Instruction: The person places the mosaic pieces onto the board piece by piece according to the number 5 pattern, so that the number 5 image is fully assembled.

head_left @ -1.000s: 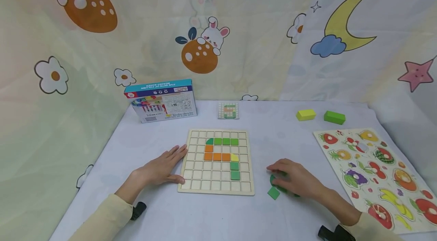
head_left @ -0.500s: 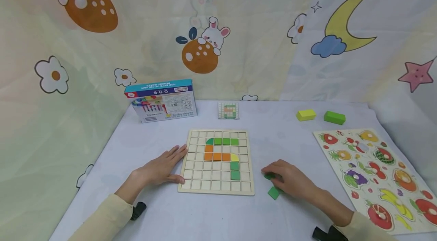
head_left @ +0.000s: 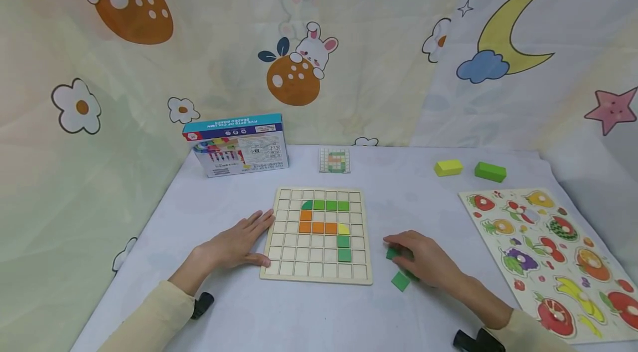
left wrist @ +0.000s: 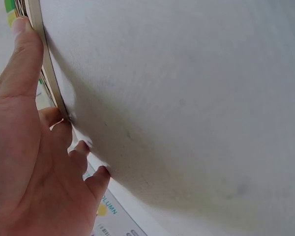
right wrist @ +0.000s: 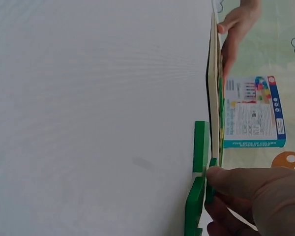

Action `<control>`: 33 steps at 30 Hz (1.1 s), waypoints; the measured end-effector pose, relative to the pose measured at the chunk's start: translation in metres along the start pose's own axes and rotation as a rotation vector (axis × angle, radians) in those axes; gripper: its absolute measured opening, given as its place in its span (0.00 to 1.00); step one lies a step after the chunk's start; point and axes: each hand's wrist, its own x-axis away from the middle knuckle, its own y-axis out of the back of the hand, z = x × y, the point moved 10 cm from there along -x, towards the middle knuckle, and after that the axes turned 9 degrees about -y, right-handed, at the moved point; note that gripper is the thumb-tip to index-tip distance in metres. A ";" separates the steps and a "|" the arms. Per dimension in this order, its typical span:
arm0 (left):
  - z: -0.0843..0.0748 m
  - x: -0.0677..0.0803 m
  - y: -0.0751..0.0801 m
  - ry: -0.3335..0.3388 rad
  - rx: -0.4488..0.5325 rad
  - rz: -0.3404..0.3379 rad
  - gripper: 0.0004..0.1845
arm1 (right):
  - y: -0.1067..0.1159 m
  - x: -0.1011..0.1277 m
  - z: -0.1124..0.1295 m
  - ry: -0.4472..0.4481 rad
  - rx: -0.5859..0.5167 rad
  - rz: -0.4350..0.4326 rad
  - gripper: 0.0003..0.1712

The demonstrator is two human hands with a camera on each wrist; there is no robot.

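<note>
A wooden grid board lies flat on the table, with green, orange and yellow tiles set in several of its cells. Spread along its left edge is my left hand, fingers and thumb fairly straight and touching the rim. To the right of the board, my right hand pinches a small green tile between thumb and fingers, low over the table. A loose green square tile lies just in front of that hand. More green shows under the palm, mostly hidden.
A printed box stands at the back left. Beside it is a small pattern card. Yellow and green blocks sit at the back right. A fruit puzzle board lies along the right side.
My right hand has moved slightly left over the green tiles, and its fingers have closed on one. The left hand stays at the board's edge.
</note>
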 end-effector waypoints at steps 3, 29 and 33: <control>-0.001 0.001 0.002 -0.011 0.003 -0.008 0.57 | -0.001 -0.002 0.015 0.068 -0.043 0.021 0.25; -0.002 0.000 0.001 -0.016 0.001 -0.009 0.56 | -0.037 -0.004 0.102 0.412 0.018 0.077 0.18; -0.001 0.000 0.001 -0.014 -0.002 -0.009 0.57 | -0.041 -0.005 0.101 0.379 0.018 0.089 0.17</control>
